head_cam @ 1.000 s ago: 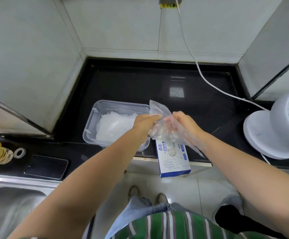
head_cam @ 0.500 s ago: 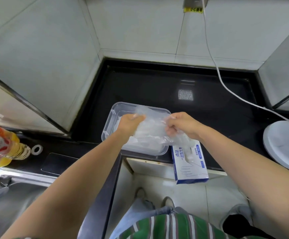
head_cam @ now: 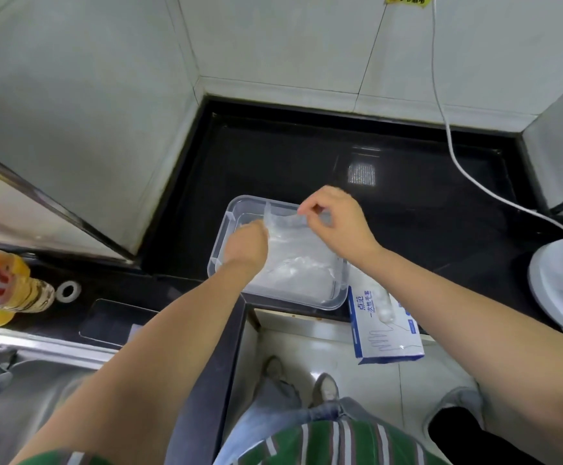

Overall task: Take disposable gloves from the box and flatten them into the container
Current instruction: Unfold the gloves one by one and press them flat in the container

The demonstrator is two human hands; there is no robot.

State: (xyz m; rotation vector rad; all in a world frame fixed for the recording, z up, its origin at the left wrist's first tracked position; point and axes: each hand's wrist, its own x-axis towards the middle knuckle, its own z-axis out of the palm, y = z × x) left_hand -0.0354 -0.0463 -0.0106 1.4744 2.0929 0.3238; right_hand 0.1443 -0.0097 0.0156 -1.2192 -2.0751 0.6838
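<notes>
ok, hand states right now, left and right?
Left hand: closed, gripping the left edge of the clear glove over the container.
Right hand: closed, pinching the glove's top edge.

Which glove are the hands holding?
The clear glove stretched above the container, gripped by left hand and right hand. The glove pile lies inside it; another glove pokes from the glove box, untouched.
</notes>
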